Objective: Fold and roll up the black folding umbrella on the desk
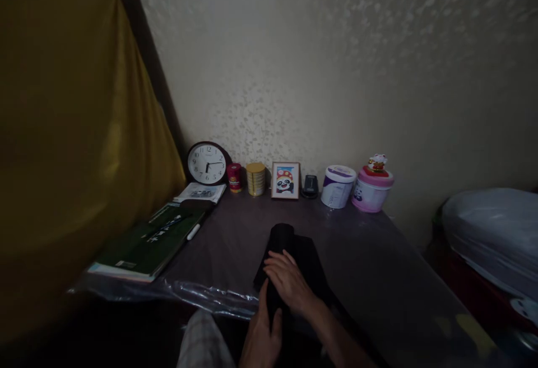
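A black rolled piece of cloth (282,234) lies near the front edge of the table, with a loose flat part spreading to its right. Its exact kind is hard to make out in the dim light. My right hand (290,281) lies across the roll, its fingers curved over the top towards the left side. Lower down, my left hand (263,334) grips the near end, the thumb on one side and the fingers along the left edge. The hands and my right forearm hide much of the cloth's near part.
Along the wall stand a clock (207,163), a red can (234,178), a yellow tin (255,179), a framed panda picture (285,181), a dark small device (310,185) and two tubs, white (337,187) and pink (371,191). Left lie a green book (147,239) and white pen (194,232).
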A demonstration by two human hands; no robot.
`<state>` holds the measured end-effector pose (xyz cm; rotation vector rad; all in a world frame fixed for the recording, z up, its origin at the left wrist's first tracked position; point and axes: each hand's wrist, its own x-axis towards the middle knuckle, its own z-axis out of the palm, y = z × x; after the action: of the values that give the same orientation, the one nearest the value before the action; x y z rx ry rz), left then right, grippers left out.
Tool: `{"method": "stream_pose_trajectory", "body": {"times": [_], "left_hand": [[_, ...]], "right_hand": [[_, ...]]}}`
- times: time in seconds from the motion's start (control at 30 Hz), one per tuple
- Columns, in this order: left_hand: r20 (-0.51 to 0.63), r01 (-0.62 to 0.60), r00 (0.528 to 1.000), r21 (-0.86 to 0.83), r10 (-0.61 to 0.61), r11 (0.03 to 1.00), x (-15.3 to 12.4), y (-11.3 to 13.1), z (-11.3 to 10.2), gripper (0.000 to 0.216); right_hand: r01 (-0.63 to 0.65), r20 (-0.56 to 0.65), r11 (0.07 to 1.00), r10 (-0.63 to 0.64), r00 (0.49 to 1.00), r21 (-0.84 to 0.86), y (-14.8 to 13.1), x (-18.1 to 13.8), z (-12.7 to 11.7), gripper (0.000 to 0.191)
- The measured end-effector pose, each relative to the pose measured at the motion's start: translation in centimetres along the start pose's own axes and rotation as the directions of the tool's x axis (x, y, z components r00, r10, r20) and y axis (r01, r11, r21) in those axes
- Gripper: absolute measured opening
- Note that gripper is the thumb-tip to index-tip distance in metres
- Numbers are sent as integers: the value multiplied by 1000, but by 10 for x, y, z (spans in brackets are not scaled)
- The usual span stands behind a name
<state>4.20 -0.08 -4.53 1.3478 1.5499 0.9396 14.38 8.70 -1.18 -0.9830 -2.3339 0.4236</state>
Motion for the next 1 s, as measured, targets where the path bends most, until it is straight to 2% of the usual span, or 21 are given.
{"method": "stream_pose_trajectory", "body": {"times": [0.17,0.3,0.47,0.6,0.73,1.0], "left_hand": [[-17,10,1000,-81,-11,997,3,-12,-3,69],[77,21,997,-273,0,962,3,-8,-16,74],[149,62,989,-445,6,893,1,4,-23,99],[171,85,985,-396,-18,914,0,11,-17,102],[185,145,979,-308,-90,940,-3,9,-13,101],[185,181,973,-222,-140,958,-5,3,-9,100]], "right_hand": [[-36,-25,998,37,999,53,-27,-20,3,32],[-73,-53,995,76,996,62,-31,-18,9,28],[-102,-66,993,106,992,67,-32,-17,14,29],[-171,-80,979,181,980,112,-34,-18,14,40],[-221,-65,968,230,971,122,-35,-17,13,44],[-214,-38,976,213,976,-32,-38,-16,12,50]]}}
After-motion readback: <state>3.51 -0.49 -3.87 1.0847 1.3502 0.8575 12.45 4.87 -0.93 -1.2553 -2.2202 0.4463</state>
